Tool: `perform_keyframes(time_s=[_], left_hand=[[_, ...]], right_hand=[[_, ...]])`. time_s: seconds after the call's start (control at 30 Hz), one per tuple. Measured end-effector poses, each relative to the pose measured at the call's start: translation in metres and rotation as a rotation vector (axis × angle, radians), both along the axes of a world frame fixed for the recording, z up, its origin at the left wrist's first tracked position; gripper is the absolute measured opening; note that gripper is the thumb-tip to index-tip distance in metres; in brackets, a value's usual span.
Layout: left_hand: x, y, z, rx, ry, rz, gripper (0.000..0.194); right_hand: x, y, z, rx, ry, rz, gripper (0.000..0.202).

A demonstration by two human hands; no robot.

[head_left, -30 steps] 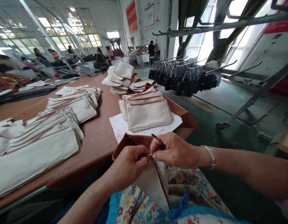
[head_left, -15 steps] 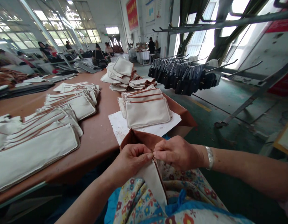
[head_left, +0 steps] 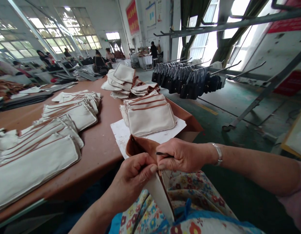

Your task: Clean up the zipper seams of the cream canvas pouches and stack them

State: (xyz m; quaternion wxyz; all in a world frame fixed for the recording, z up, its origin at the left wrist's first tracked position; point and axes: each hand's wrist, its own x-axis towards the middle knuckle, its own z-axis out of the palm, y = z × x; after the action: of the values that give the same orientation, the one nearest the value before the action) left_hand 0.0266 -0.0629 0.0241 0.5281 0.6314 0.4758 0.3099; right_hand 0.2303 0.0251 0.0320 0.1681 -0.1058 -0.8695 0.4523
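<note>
A pouch (head_left: 140, 145) with a brown leather side and an off-white cloth side sits above my lap, its near end hanging over a flowered apron (head_left: 199, 191). My left hand (head_left: 134, 175) pinches the pouch's edge between thumb and fingers. Right beside it, my right hand (head_left: 182, 155) is closed, with a slim black tool (head_left: 165, 154) showing across its fingers. The fingertips of both hands meet at the same edge, and the tool's tip is hidden. Just beyond lies a stack of off-white pouches (head_left: 151, 119) with brown edging, on a white sheet (head_left: 120, 135).
A brown-covered table (head_left: 101, 136) bears rows of off-white pouches (head_left: 40, 165) at left and a looser heap (head_left: 123, 76) farther back. To the right stands a metal rack (head_left: 257, 97) with small black bags (head_left: 189, 83) hanging from it. Several people are seated in the background.
The black tool now shows in my right hand, which has turned slightly and stays at the pouch edge. My left hand keeps its pinch. The whole view has shifted a little.
</note>
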Motion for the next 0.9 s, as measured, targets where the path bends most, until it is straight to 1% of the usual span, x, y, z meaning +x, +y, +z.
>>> perform_keyframes(time_s=[0.07, 0.13, 0.2, 0.27, 0.33, 0.4, 0.43, 0.5, 0.57, 0.6, 0.63, 0.67, 0.7, 0.73, 0.77, 0.8, 0.83, 0.87, 0.9], left_hand=[[-0.004, 0.001, -0.005, -0.137, -0.136, -0.013, 0.036], [-0.015, 0.007, -0.006, -0.203, -0.129, -0.069, 0.038], [-0.036, 0.017, -0.002, -0.198, 0.019, -0.176, 0.039], [-0.064, 0.027, 0.003, -0.17, 0.256, -0.251, 0.039], [-0.089, 0.032, 0.009, -0.138, 0.499, -0.251, 0.037], [-0.101, 0.032, 0.018, -0.05, 0.693, -0.225, 0.036], [-0.1, 0.031, 0.024, 0.022, 0.772, -0.22, 0.034], [-0.085, 0.028, 0.037, 0.203, 0.911, -0.219, 0.028], [-0.059, 0.029, 0.051, 0.36, 1.019, -0.211, 0.029], [-0.047, 0.031, 0.057, 0.409, 1.043, -0.19, 0.03], [-0.038, 0.033, 0.062, 0.432, 1.032, -0.158, 0.03], [-0.033, 0.036, 0.065, 0.412, 0.989, -0.133, 0.029], [-0.032, 0.039, 0.066, 0.34, 0.913, -0.126, 0.03], [-0.035, 0.041, 0.066, 0.222, 0.812, -0.141, 0.032], [-0.042, 0.042, 0.065, 0.08, 0.698, -0.18, 0.036], [-0.05, 0.042, 0.062, -0.055, 0.587, -0.234, 0.041], [-0.06, 0.041, 0.058, -0.156, 0.49, -0.285, 0.045], [-0.07, 0.038, 0.054, -0.208, 0.411, -0.314, 0.048], [-0.08, 0.034, 0.049, -0.218, 0.348, -0.306, 0.049]], right_hand=[[-0.002, -0.003, -0.005, -0.033, 0.055, 0.009, 0.027], [-0.003, -0.006, -0.007, -0.098, 0.055, 0.005, 0.027], [0.0, -0.005, -0.004, -0.125, 0.067, -0.013, 0.026], [0.007, 0.003, -0.001, -0.123, 0.087, -0.017, 0.028], [0.018, 0.017, 0.0, -0.108, 0.042, -0.024, 0.031], [0.025, 0.033, 0.001, -0.054, -0.105, -0.053, 0.033], [0.026, 0.04, 0.003, 0.005, -0.177, -0.089, 0.033], [0.018, 0.044, 0.011, 0.122, -0.228, -0.167, 0.031], [-0.001, 0.035, 0.024, 0.148, -0.141, -0.193, 0.032], [-0.013, 0.027, 0.03, 0.117, -0.08, -0.171, 0.036], [-0.025, 0.018, 0.034, 0.097, -0.034, -0.153, 0.043], [-0.036, 0.01, 0.036, 0.1, -0.004, -0.142, 0.048], [-0.045, 0.003, 0.035, 0.09, 0.001, -0.134, 0.049], [-0.052, -0.002, 0.031, 0.057, -0.012, -0.12, 0.044], [-0.057, -0.005, 0.027, -0.01, -0.041, -0.104, 0.036], [-0.059, -0.006, 0.021, -0.109, -0.077, -0.089, 0.029], [-0.06, -0.006, 0.016, -0.222, -0.103, -0.08, 0.024], [-0.058, -0.005, 0.011, -0.33, -0.117, -0.086, 0.022], [-0.056, -0.004, 0.007, -0.412, -0.12, -0.11, 0.022]])
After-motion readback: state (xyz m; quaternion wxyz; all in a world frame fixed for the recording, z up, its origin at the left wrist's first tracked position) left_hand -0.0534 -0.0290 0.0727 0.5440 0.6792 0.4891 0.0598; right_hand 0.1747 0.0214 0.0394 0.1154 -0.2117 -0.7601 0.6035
